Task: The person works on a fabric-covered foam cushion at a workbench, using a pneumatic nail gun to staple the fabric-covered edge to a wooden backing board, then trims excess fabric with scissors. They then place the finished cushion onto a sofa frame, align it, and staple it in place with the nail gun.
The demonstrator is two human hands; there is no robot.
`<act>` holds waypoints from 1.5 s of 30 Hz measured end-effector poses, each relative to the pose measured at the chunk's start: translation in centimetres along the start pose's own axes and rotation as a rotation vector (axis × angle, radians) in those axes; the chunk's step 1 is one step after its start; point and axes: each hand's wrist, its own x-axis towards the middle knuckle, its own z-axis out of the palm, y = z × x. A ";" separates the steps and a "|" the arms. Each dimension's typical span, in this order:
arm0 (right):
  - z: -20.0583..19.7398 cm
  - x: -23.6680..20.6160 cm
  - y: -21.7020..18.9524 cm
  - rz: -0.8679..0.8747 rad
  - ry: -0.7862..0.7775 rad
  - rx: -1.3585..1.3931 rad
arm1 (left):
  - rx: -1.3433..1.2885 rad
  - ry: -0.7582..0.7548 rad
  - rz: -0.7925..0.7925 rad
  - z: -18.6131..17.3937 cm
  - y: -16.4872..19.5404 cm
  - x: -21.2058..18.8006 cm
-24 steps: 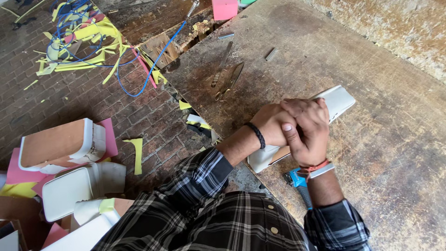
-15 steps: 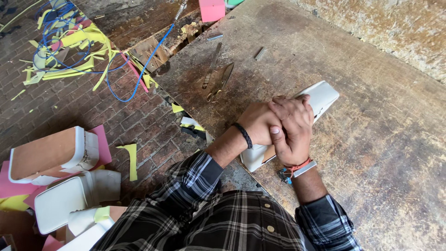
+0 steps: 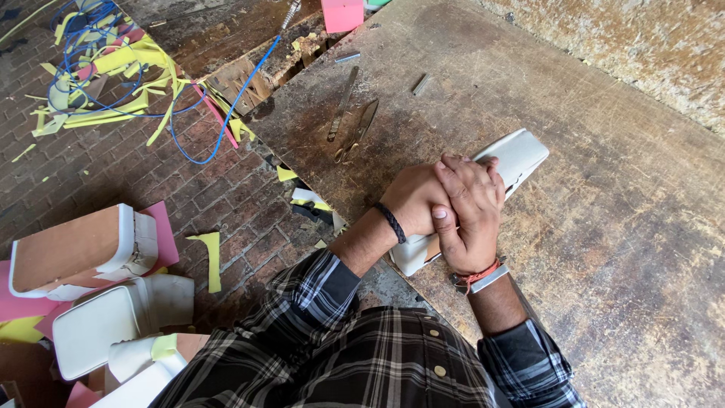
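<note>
A white shoe sole [image 3: 515, 156] lies flat on the worn wooden workbench [image 3: 604, 227], its far end sticking out past my hands. My left hand [image 3: 411, 198] presses down on the sole's near half, a black band on its wrist. My right hand [image 3: 470, 215] lies over the left one, fingers wrapped across it, with a red and white wristband. The middle of the sole is hidden under both hands. A tan layer shows at the sole's near edge [image 3: 423, 253].
Metal scissors [image 3: 355, 128] and small metal bits [image 3: 421, 83] lie on the bench beyond my hands. On the brick floor to the left are white soles [image 3: 98, 325], a tan sole piece [image 3: 75, 249], pink sheets, yellow scraps [image 3: 208, 257] and a blue cord [image 3: 219, 121].
My hands and the sole stay pressed together in the same hold; the view has shifted slightly, and the blue object seen by my right wrist earlier is out of sight now.
</note>
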 end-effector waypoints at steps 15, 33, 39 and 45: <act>1.0 0.9 0.3 -0.033 0.025 0.044 | 0.048 0.064 0.052 -0.6 -1.4 0.0; -0.7 -1.3 0.5 -0.018 0.003 0.039 | 0.115 0.074 0.009 0.7 1.1 -0.2; -1.0 -1.3 0.0 -0.014 0.003 0.045 | 0.128 0.012 -0.036 0.7 1.5 -0.2; -1.8 0.0 -0.7 -0.030 -0.002 0.038 | 0.080 0.016 -0.013 -0.2 1.7 0.4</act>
